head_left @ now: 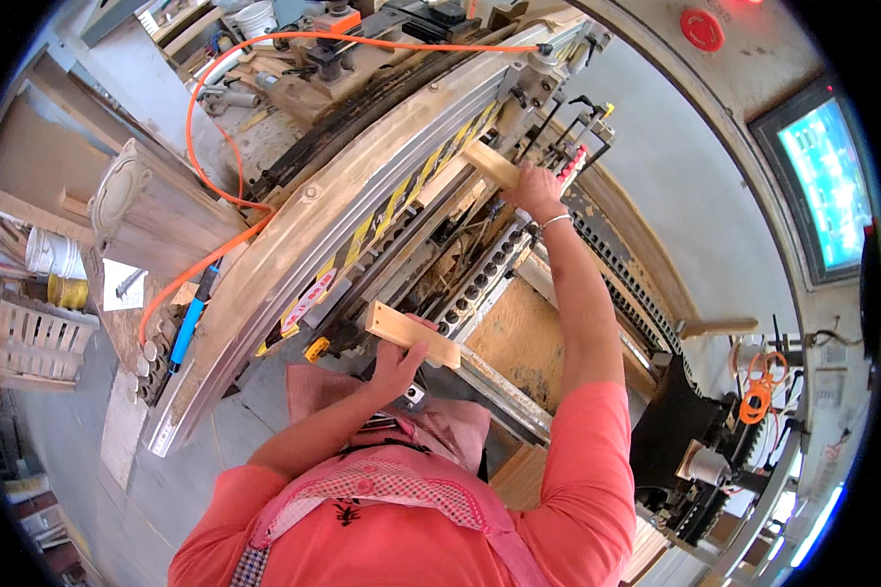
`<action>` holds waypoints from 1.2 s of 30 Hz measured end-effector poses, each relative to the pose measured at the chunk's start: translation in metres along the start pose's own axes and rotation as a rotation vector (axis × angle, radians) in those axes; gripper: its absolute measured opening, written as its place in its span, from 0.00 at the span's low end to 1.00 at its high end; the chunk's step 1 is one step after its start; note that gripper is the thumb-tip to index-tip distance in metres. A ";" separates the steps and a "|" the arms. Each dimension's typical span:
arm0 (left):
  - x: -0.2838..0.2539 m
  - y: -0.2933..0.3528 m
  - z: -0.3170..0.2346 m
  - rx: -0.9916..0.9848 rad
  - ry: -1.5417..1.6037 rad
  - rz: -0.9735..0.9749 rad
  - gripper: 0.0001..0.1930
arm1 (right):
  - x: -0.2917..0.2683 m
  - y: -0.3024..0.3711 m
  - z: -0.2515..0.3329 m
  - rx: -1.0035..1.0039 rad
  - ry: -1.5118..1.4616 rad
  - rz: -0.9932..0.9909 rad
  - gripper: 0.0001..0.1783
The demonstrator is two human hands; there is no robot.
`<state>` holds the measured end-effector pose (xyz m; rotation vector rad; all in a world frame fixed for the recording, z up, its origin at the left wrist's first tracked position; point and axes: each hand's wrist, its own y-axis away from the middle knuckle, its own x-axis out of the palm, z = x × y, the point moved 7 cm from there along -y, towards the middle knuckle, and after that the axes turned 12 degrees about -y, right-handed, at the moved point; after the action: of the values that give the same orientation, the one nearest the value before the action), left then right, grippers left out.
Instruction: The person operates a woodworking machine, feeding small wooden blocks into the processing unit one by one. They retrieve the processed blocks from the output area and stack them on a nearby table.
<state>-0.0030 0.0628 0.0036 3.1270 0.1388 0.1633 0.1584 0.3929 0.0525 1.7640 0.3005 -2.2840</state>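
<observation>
My left hand (398, 366) is closed around a short, pale wooden block (416, 333), held near my body just in front of the machine. A small dark hole shows near the block's left end. Stretched farther out, my right hand (538, 191) grips the near end of a second wooden block (489, 164) over the machine bed. Between my hands runs a metal rail with a row of round black pads (475, 284). Some fingers of both hands are hidden by the wood and by the hands themselves.
A yellow-and-black striped guard beam (372, 230) crosses in front. An orange air hose (191, 127) loops over it to a blue air gun (191, 323). At right are a lit screen (820, 186), a red stop button (702, 30) and a toothed black chain (622, 264).
</observation>
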 end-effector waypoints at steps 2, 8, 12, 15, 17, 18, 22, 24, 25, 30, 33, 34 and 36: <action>0.001 -0.002 -0.001 0.006 0.024 -0.033 0.13 | 0.001 0.001 -0.002 0.017 0.012 0.041 0.27; 0.001 -0.003 -0.004 -0.001 -0.069 0.028 0.13 | 0.000 -0.004 0.001 0.026 0.047 0.129 0.24; 0.002 -0.001 -0.009 -0.011 -0.056 -0.013 0.14 | 0.000 -0.005 -0.001 -0.027 0.030 0.122 0.24; 0.002 0.000 -0.006 0.006 -0.020 -0.027 0.14 | 0.000 -0.006 0.000 -0.096 0.021 0.091 0.23; -0.001 0.002 0.001 -0.014 -0.029 -0.015 0.17 | -0.001 -0.006 0.002 -0.092 0.014 0.075 0.22; -0.002 0.003 0.003 -0.013 -0.066 -0.007 0.17 | -0.002 -0.006 0.002 -0.092 0.011 0.071 0.22; 0.001 0.002 0.001 0.000 -0.131 0.004 0.18 | 0.001 -0.009 0.005 -0.118 -0.009 0.088 0.21; 0.001 0.004 0.003 0.007 -0.167 0.008 0.18 | 0.000 -0.012 0.008 -0.088 -0.035 0.088 0.20; 0.001 0.003 0.002 0.012 -0.207 0.017 0.18 | -0.001 -0.013 0.009 -0.075 -0.048 0.085 0.20; 0.000 0.002 0.001 0.000 -0.161 0.005 0.17 | 0.001 -0.013 0.010 -0.069 -0.063 0.044 0.20; 0.004 -0.001 -0.010 -0.047 -0.068 -0.006 0.16 | 0.006 -0.013 0.007 -0.086 -0.053 0.007 0.21; 0.004 -0.001 -0.012 -0.062 -0.064 0.011 0.16 | 0.008 -0.013 0.007 -0.096 -0.045 -0.001 0.21; 0.002 -0.001 -0.013 -0.063 -0.084 0.039 0.16 | 0.011 -0.015 0.005 -0.102 -0.065 0.005 0.23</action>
<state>-0.0022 0.0635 0.0165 3.0689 0.0712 0.0359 0.1465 0.4050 0.0432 1.6363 0.3928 -2.2744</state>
